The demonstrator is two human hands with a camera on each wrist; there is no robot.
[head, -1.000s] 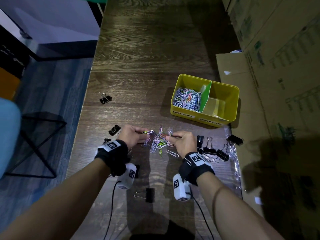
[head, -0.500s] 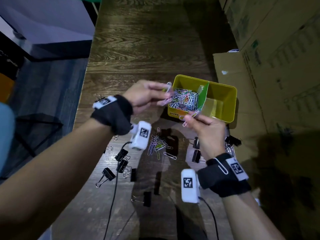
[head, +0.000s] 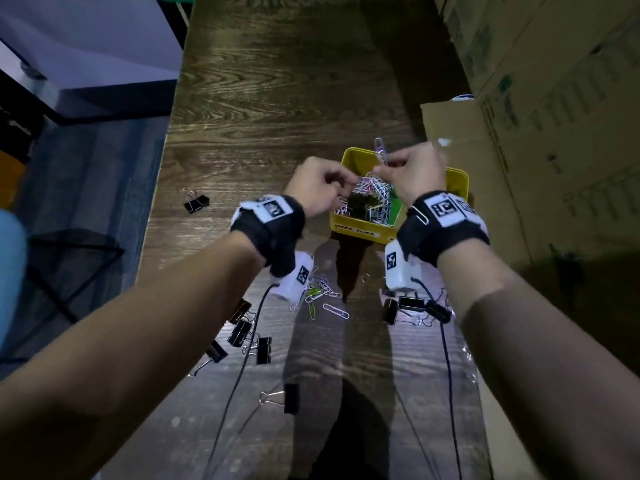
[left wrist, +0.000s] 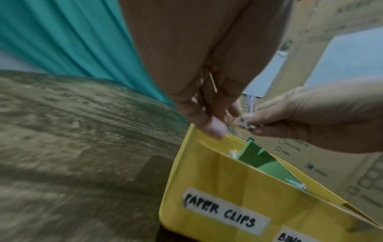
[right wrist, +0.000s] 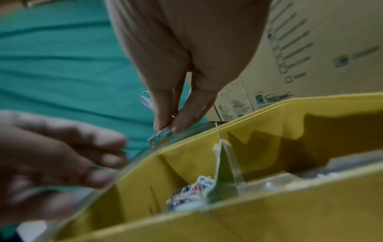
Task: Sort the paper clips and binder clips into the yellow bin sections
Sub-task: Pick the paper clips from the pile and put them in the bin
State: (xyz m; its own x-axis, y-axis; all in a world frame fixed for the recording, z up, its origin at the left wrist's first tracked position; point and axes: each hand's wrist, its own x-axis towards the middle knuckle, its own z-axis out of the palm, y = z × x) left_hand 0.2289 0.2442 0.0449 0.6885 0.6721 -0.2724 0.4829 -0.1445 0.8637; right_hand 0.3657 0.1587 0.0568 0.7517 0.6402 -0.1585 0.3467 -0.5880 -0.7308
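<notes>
Hovering over the yellow bin (head: 457, 181), both hands side by side above its paper-clip section. Pinching a few paper clips (right wrist: 159, 139) between thumb and fingertips of the right hand (head: 412, 171), an orange one and a pale blue one sticking out below the fingertips, a lilac one poking up above the knuckles in the head view. Curling the fingers of the left hand (head: 317, 187) just left of the right hand, fingertips bunched together over the bin's near-left corner; impossible to tell whether anything is being held there, the wrist views being blurred at that spot. Lying directly beneath both hands, a heap of mixed-colour paper clips (head: 372, 199) inside the section labelled "PAPER CLIPS" (left wrist: 223, 211), bounded by a green divider (left wrist: 261, 158) on the side toward the right hand. Lying on the bench (head: 277, 98) below the left wrist, nearer the body, a small scatter of loose paper clips (head: 323, 294). Sitting further back toward the body on that side, a cluster of black binder clips (head: 242, 332), with one more binder clip (head: 287, 398) closer still to the body. Resting under the right wrist, another group of binder clips (head: 412, 308). Sitting well out to the left of the left hand, a lone binder clip (head: 195, 202). Standing to the right of the right hand, cardboard boxes (head: 554, 133).
</notes>
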